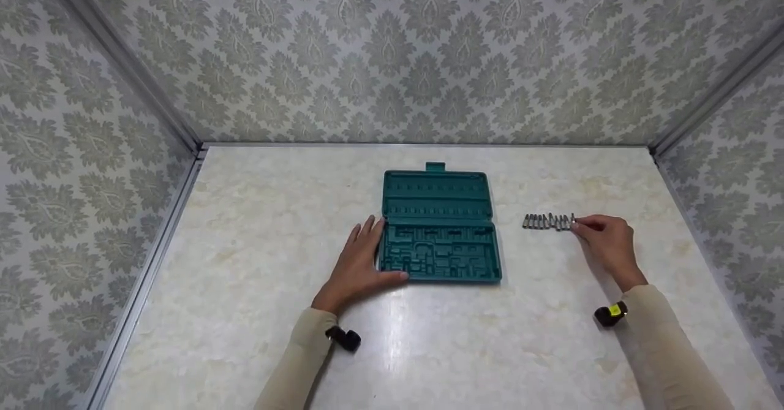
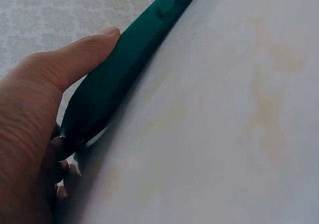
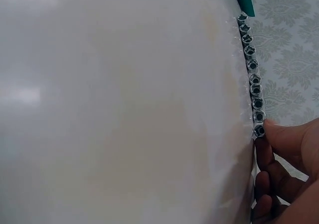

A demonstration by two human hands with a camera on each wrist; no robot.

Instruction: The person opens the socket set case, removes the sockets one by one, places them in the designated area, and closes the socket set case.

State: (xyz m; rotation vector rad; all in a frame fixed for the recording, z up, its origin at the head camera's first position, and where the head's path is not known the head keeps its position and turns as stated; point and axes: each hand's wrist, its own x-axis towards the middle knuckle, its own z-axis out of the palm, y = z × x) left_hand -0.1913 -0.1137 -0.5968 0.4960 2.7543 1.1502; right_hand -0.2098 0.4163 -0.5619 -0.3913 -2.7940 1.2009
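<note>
A teal plastic case (image 1: 440,257) lies opened out on the table, its lid towards the back and its moulded compartments bare. My left hand (image 1: 358,269) rests at the case's near left corner, thumb along the front edge and straight fingers against the left side. In the left wrist view, the thumb (image 2: 84,57) touches the case's front wall (image 2: 117,67). Right of the case stands a row of small metal sockets (image 1: 545,221), packed side by side. My right hand (image 1: 609,244) pinches the end socket (image 3: 259,131) between thumb and index finger; square holes show in the sockets' ends.
The pale marbled table (image 1: 275,336) meets a patterned wall (image 1: 422,60) at the back, with similar panels on both sides. A latch tab (image 1: 435,167) sticks out from the lid's far edge. Some tabletop separates the sockets from the case.
</note>
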